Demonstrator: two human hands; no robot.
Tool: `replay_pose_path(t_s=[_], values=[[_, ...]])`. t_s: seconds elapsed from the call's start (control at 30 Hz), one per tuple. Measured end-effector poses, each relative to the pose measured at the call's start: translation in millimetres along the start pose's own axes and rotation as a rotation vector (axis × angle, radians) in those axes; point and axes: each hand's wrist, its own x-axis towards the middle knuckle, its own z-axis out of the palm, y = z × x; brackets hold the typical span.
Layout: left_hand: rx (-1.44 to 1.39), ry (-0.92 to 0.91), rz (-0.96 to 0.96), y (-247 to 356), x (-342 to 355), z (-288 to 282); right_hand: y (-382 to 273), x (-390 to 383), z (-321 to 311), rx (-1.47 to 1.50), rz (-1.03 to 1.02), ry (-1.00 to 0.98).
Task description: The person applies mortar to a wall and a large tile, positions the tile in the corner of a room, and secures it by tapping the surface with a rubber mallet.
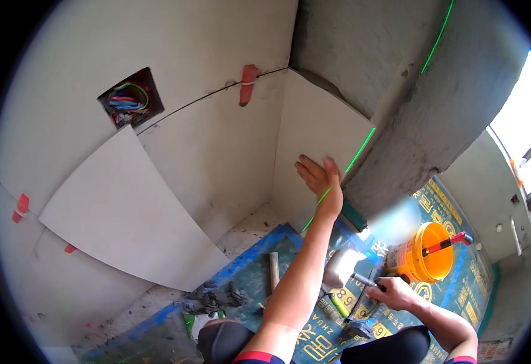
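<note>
Left hand [321, 182] open, fingers slightly apart, looks laid on the white flat rectangular wall tile [320, 121]; exact contact hard to tell. Right hand [393, 293] is closed around the dark handle of a mallet with a thick whitish head [340, 267], held low and apart from the tile. Step in hand: probably seating the tile; next move likely calls for light taps, left hand steadying, edge checked against the green laser line [360, 150].

Tile: stands upright in the corner, right of the finished white wall, before rough grey concrete; plain, matt, no visible cracks, dark strip behind its top edge. Right: orange plastic bucket [405, 261] on the floor. Left: loose white curved-looking panel [125, 212], likely fisheye bend.
</note>
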Motion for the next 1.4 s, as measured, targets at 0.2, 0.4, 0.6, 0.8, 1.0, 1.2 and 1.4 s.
replay_pose_path(t_s=[0.2,0.4,0.6,0.8,1.0,1.2,1.4], values=[[-0.003,-0.145,0.174,-22.0,-16.5,-12.4,-12.9,-47.4,-27.3,0.334,0.027,0.282],[0.032,0.158,0.092,-108.4,-33.1,15.5,-93.2,-56.2,-53.5,0.230,-0.355,0.334],[0.053,0.054,-0.191,-87.8,-62.0,43.9,-134.2,-10.5,-46.3,0.068,-0.430,0.248],[0.043,0.528,-0.007,-63.9,-55.6,33.7,-145.1,42.5,-54.3,0.055,-0.493,0.433],[0.081,0.378,-0.083,-32.9,-63.9,31.8,-148.6,27.9,-60.6,0.021,-0.455,0.324],[0.216,0.503,-0.021,-32.2,-60.7,27.7,-158.8,26.2,-53.4,0.036,-0.408,0.265],[0.132,0.425,-0.093,-4.8,-68.9,22.0,-156.1,29.2,-63.2,0.097,-0.361,0.321]])
